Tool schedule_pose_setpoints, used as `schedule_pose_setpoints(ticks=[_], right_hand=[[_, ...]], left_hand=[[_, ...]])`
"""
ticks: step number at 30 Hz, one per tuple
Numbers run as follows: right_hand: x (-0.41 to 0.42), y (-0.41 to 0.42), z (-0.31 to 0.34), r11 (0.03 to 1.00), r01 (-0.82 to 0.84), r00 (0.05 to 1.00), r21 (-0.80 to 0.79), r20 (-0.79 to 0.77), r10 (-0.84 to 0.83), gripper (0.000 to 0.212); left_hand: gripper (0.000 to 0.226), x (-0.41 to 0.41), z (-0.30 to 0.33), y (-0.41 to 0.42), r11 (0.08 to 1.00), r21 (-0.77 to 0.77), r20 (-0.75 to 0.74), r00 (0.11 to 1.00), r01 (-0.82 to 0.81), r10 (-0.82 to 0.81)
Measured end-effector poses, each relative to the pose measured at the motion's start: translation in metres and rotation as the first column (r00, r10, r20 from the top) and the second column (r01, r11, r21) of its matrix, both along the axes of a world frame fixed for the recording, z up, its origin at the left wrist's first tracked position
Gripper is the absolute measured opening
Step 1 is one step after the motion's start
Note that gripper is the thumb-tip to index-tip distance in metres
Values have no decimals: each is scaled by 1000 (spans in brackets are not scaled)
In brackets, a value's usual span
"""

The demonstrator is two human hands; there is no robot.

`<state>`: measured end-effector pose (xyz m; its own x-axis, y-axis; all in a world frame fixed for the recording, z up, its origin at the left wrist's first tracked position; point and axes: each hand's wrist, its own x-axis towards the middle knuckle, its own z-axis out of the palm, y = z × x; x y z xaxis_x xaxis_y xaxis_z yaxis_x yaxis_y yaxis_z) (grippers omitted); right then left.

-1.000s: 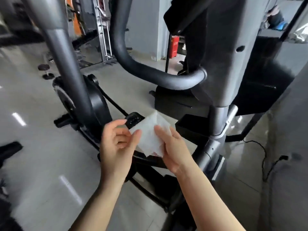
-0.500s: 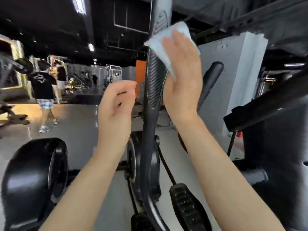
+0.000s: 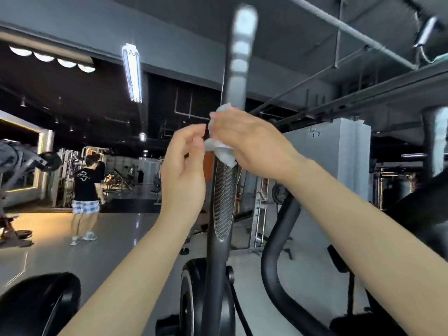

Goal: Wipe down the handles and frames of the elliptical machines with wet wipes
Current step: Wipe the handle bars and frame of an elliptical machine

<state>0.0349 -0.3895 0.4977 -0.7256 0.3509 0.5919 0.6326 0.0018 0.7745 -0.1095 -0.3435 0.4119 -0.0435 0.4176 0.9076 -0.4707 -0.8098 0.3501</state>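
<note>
Since half a second ago the right hand [image 3: 254, 144] has slid down the tall black textured handle of the elliptical machine [image 3: 224, 197], and the crumpled white wet wipe [image 3: 221, 151] has gone from spread flat under the palm to bunched around the bar. The left hand [image 3: 184, 170], which hung apart then, has closed in and now touches the wipe's near edge.

The right fingers curl over the wipe and clamp it to the handle; the left thumb and fingertips [image 3: 197, 139] appear to pinch the wipe's left edge, though blur keeps this uncertain.

The handle's long axis runs nearly vertical, passing straight through the right grip: a blurred silver-grey upper section [image 3: 241, 57] rises above the fingers, the ribbed grip extends below them. The right hand is the nearer, already wrapped on. Judging from this, the coming stroke travels along that axis.
</note>
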Motion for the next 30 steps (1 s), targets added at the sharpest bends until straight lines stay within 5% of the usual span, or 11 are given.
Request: schedule_pose_setpoints(ticks=[4,10,13,17,21,27,30], right_hand=[[-4,-5,93,958,31,998,286,47,-46,29],[-26,-34,175,740,-16,1000,672,13,10,23],[-24,-27,161,823,232,967,519,-30,-254,33],[-6,-9,81,958,-108,941,267,-282,185,35],[4,-6,26,972,-208,906,112,-352,235,38],[-16,-36,91,824,-189,765,534,-446,464,21],[-21,-25,125,874,-238,647,424,-602,468,32]], left_hand=[[27,3,41,-3,999,48,80,996,22,-26],[34,9,52,3,999,50,-61,998,-10,13],[30,12,63,1,998,-21,-31,998,61,-61],[26,8,79,-6,995,-37,-26,995,94,-95],[21,4,81,-13,975,-79,-71,975,207,-213],[28,-3,84,-14,966,-129,-147,959,224,-242],[45,-2,89,-18,950,-186,-203,936,252,-288]])
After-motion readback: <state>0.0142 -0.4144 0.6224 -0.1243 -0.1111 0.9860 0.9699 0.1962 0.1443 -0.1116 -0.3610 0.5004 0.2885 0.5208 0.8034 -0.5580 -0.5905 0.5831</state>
